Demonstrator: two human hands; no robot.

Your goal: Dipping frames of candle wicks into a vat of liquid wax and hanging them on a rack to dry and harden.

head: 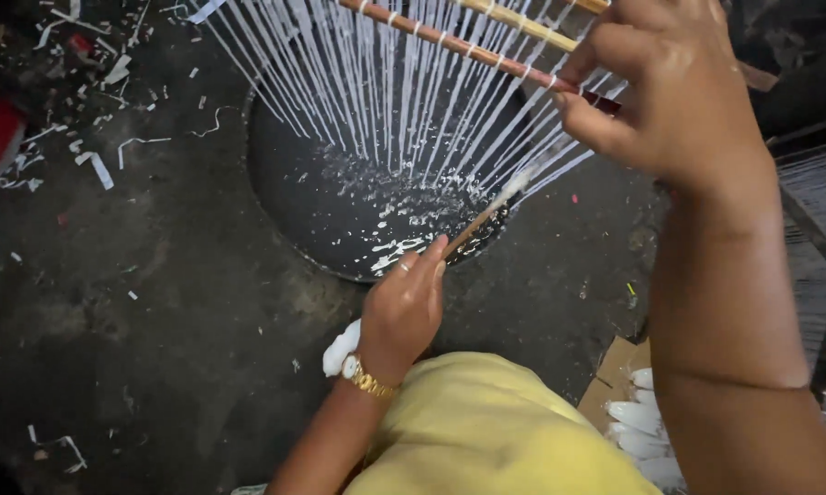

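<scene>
Two bare hands are at work over a round black pan of molten white wax (340,229), which sits on a dark, wax-spattered floor (156,275) littered with white shavings. Right hand (670,92), raised at the upper right, is closed around the end of a reddish-brown wooden rod (450,41); a second, paler wooden rod (523,26) runs just beside it, and from both hang many thin white wax-coated strings (413,101), fanning down toward the pan. Left hand (404,307), wearing a gold wristwatch (367,376) and a ring, is closed on a thin brown stick with a white wax-coated tip (486,211), the tip touching or nearly touching the lower ends of the strings; contact cannot be confirmed. A white wax lump (340,348) shows by that wrist; whether it is held cannot be told. White tapered wax pieces (638,417) lie on a brown cardboard sheet (615,376) at the lower right. Judgement: good practice is to keep the rods level and steady so the strings hang apart, to work the stick lightly along the lower ends without tangling neighbours, and to keep every drip falling inside the pan. Risk noted: hot wax close to both bare hands.
</scene>
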